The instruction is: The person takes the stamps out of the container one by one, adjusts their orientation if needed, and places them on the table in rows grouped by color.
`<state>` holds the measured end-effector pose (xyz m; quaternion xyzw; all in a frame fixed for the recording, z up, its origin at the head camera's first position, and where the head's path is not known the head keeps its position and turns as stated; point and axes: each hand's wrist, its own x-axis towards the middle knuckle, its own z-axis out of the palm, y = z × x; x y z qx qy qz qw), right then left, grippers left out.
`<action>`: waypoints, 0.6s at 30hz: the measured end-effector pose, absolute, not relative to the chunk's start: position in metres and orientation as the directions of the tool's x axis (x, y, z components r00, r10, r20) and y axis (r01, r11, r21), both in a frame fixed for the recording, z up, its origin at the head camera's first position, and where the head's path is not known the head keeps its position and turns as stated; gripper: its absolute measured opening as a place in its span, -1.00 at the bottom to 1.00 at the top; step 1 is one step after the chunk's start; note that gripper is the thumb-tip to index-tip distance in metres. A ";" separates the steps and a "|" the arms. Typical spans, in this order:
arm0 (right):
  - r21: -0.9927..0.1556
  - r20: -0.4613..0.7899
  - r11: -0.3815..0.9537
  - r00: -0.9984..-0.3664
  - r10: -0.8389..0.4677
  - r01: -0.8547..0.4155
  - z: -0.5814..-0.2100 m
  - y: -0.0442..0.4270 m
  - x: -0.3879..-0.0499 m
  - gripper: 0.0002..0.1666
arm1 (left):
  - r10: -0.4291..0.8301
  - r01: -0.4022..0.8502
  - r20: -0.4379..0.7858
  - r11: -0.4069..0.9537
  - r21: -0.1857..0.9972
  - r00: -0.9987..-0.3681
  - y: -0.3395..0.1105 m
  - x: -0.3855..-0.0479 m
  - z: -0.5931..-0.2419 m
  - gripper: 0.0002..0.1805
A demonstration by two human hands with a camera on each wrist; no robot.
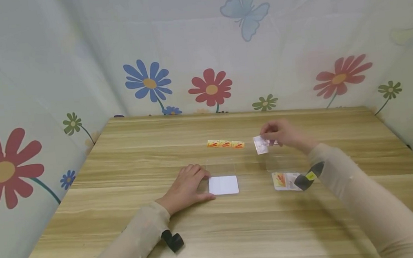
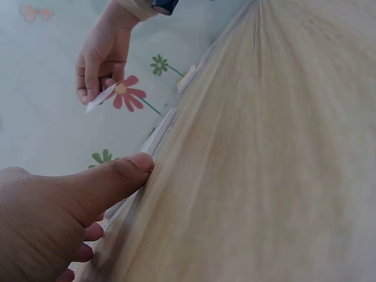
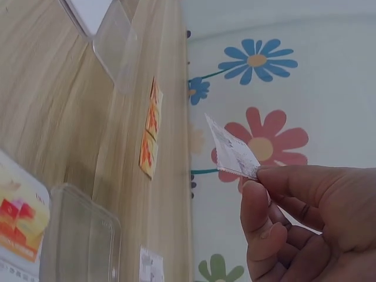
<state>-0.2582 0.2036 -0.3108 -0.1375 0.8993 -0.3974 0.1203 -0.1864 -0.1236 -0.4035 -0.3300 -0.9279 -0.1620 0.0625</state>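
Note:
My right hand (image 1: 282, 134) pinches a small white printed sachet (image 3: 234, 151) between thumb and fingertips, above the table's far right part. Below it another white sachet (image 3: 151, 265) lies on the wood. My left hand (image 1: 186, 190) rests on the table at the left side of a clear plastic case, its thumb touching the near left corner. That case holds a plain white card (image 1: 223, 185), and its clear lid (image 1: 220, 167) lies folded back. Three yellow-orange packets (image 1: 225, 143) lie in a row beyond it.
A second clear case with a picture card (image 1: 280, 181) lies near the right forearm, which partly covers it; its clear lid (image 3: 82, 235) is folded back. The wooden table (image 1: 237, 232) ends against a flowered curtain (image 1: 172, 37) at the back.

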 end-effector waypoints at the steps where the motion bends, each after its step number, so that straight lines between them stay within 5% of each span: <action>1: -0.751 -0.100 0.641 -0.934 -0.342 -0.155 -0.311 0.205 -0.259 -0.82 | 0.592 0.633 0.225 0.730 0.259 -0.774 -0.124 -0.186 -0.404 -0.38; 18: -0.713 -0.144 0.697 -0.954 -0.262 -0.084 -0.317 0.233 -0.275 -0.71 | 0.590 0.629 0.218 0.734 0.257 -0.778 -0.123 -0.188 -0.405 -0.37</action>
